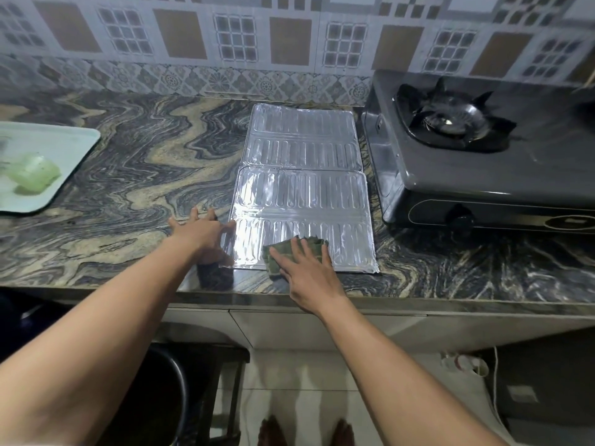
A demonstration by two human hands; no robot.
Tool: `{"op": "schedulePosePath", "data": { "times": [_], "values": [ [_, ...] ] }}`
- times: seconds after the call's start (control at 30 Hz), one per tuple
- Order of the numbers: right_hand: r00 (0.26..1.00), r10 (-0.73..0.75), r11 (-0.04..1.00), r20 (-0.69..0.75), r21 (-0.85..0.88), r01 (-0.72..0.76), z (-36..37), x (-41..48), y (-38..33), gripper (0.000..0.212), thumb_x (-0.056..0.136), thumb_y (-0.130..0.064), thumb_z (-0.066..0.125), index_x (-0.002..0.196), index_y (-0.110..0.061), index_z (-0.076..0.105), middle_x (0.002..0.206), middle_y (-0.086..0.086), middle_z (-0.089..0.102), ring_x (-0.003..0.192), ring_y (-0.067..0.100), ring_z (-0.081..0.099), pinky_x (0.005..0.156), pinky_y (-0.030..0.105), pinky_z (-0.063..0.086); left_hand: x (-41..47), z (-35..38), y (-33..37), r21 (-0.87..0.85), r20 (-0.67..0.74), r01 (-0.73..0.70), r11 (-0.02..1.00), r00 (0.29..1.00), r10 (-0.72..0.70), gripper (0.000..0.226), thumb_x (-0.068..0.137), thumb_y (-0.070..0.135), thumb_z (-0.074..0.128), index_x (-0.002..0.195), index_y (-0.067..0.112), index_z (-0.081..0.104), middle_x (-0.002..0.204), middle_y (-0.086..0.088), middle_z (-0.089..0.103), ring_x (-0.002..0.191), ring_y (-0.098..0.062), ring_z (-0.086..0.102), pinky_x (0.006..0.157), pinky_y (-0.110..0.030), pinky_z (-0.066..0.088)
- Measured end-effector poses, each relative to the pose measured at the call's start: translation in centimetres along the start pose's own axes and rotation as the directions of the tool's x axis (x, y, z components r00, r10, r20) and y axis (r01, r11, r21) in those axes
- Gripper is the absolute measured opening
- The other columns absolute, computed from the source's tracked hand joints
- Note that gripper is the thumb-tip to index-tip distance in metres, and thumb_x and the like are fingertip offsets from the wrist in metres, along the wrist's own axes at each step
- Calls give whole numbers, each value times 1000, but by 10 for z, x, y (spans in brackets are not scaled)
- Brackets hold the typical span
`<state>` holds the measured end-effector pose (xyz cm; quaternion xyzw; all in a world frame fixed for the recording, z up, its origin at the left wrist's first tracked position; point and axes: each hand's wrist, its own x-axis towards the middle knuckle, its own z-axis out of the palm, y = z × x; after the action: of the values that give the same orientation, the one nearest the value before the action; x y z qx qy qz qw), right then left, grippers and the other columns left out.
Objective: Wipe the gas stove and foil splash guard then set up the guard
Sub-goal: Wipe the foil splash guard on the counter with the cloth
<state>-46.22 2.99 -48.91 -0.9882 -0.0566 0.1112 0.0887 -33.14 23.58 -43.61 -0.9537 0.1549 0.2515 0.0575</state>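
- The foil splash guard [302, 201] lies flat on the counter [128, 188], just to the left of the gas stove [483, 169].
- The right hand [306, 268] is open and flat on a green cloth [280, 252], pressing it onto the near panel of the guard.
- The left hand [199, 231] is open too. Its fingers are spread and its thumb touches the guard's left edge.
- I think the cloth should go in slow, soft strokes along the grooves, because foil is thin and bends easily.
- The left hand should press the edge down so the guard does not slide.
- I cannot tell if the far panel is clean.
- The guard is shiny silver, with rows of long bumps and round corners. Two panels show.
- A pale tray [64, 140] sits well apart, on the left of the counter.
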Motion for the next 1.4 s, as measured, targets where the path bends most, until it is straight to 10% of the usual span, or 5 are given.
{"op": "schedulePosePath", "data": {
  "times": [0.27,0.5,0.73,1.4],
  "values": [
    [1000,-14,1000,18,11,14,-7,-21,50,71,104,-31,41,153,-44,-9,164,6,-10,151,26,-10,118,58,-10,-6,-6,16,-11,14,66,998,998,-66,94,73,58,77,152,47,25,167,-4,2,150,-41,-3,108,-78,2],
    [1000,-6,991,12,133,5,-9,-25,70,57,107,-37,32,157,-36,4,165,7,-2,152,25,-6,119,56,-11,-17,3,62,-28,-82,-20,999,996,18,72,87,12,57,150,39,34,165,-3,13,151,-38,-2,108,-78,2],
    [1000,-6,981,11,193,4,-11,-26,73,56,106,-38,34,157,-33,11,164,6,1,151,24,-6,118,51,-14,-11,17,93,-25,-106,-121,992,987,118,72,91,56,59,153,46,23,166,0,9,152,-35,-3,109,-77,6],
    [998,58,982,26,179,-62,-34,-46,97,51,103,-40,44,152,-35,30,162,0,24,150,20,20,123,48,6,-16,8,109,-30,-45,-56,998,998,55,49,90,45,64,137,38,53,165,-1,17,150,-43,1,103,-83,-1]
  ]
}}
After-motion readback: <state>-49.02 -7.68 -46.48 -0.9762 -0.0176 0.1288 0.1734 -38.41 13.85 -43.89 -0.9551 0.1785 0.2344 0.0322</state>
